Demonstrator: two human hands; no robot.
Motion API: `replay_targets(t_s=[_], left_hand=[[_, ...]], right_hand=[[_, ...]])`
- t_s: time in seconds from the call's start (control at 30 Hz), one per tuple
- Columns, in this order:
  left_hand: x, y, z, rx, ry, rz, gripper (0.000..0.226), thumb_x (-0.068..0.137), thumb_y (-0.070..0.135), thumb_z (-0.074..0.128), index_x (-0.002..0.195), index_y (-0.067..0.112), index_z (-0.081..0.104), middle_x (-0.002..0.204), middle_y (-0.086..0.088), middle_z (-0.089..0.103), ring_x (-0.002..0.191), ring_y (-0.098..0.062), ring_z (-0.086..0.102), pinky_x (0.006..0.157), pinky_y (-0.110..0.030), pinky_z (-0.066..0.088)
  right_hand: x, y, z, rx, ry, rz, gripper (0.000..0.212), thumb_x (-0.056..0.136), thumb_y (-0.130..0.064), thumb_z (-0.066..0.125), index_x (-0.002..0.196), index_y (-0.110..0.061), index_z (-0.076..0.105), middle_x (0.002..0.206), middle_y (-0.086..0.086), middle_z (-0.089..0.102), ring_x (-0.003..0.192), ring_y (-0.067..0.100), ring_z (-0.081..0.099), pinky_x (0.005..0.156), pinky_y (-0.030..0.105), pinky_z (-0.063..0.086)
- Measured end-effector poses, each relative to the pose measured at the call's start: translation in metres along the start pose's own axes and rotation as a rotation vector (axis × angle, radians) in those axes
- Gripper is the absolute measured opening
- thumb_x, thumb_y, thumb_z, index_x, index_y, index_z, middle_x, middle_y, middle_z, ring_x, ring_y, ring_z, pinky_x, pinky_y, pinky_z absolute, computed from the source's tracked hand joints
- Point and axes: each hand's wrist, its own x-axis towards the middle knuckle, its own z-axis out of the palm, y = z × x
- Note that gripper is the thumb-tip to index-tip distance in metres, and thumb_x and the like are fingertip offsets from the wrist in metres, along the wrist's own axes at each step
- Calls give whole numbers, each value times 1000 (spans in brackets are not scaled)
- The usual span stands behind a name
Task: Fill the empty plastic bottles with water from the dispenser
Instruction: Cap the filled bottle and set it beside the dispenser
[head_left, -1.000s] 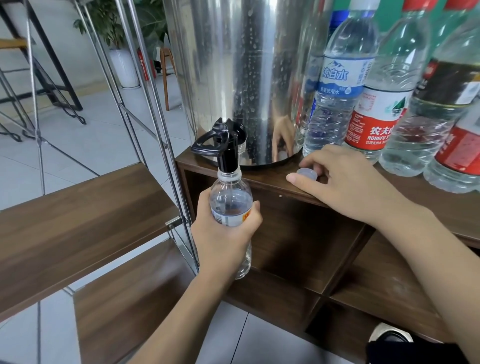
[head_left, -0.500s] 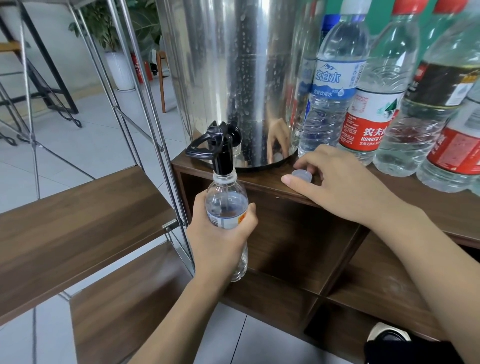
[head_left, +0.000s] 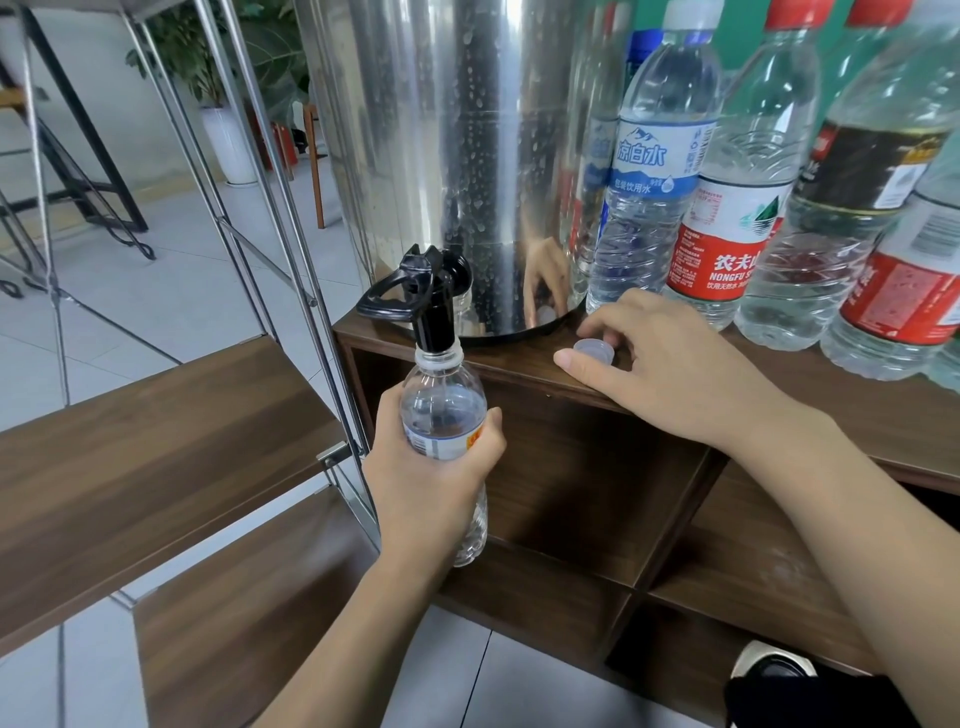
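A steel water dispenser (head_left: 457, 156) stands on a brown wooden cabinet (head_left: 524, 364). Its black tap (head_left: 423, 301) juts over the cabinet's edge. My left hand (head_left: 431, 478) grips a small clear bottle (head_left: 444, 410) upright, its open mouth right under the tap's spout. The bottle looks nearly full. My right hand (head_left: 670, 369) rests on the cabinet top, fingers curled round a small translucent cap (head_left: 595, 349) lying there. Several large clear bottles, such as a blue-labelled one (head_left: 654, 171) and a red-labelled one (head_left: 727, 244), stand to the dispenser's right.
A metal-framed rack with brown wooden shelves (head_left: 156, 447) stands to the left, close to the cabinet. Open cabinet compartments (head_left: 571, 493) lie below the top. A potted plant (head_left: 223, 119) and black chair legs (head_left: 98, 197) are on the tiled floor behind.
Both hands keep their places; the bottle stays under the tap and the right hand stays at the cap. Only the camera view has shifted slightly.
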Motion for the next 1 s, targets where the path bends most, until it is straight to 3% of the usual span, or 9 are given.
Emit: replay_targets(t_s=[0.77, 1.0], left_hand=[[0, 1, -1, 15, 3, 4, 52, 70, 36, 87, 115, 20, 66, 99, 9, 73, 93, -7, 71, 84, -23, 56], [1, 1, -2, 16, -5, 21, 54, 71, 36, 87, 117, 18, 66, 101, 7, 73, 96, -9, 71, 84, -20, 55]], right_hand=[[-1, 1, 1, 18, 11, -7, 53, 88, -72, 48, 112, -28, 65, 92, -16, 51, 80, -1, 49, 74, 28, 41], [-2, 3, 0, 55, 17, -29, 29, 89, -56, 57, 98, -30, 66, 88, -15, 52, 81, -3, 49, 69, 22, 34]])
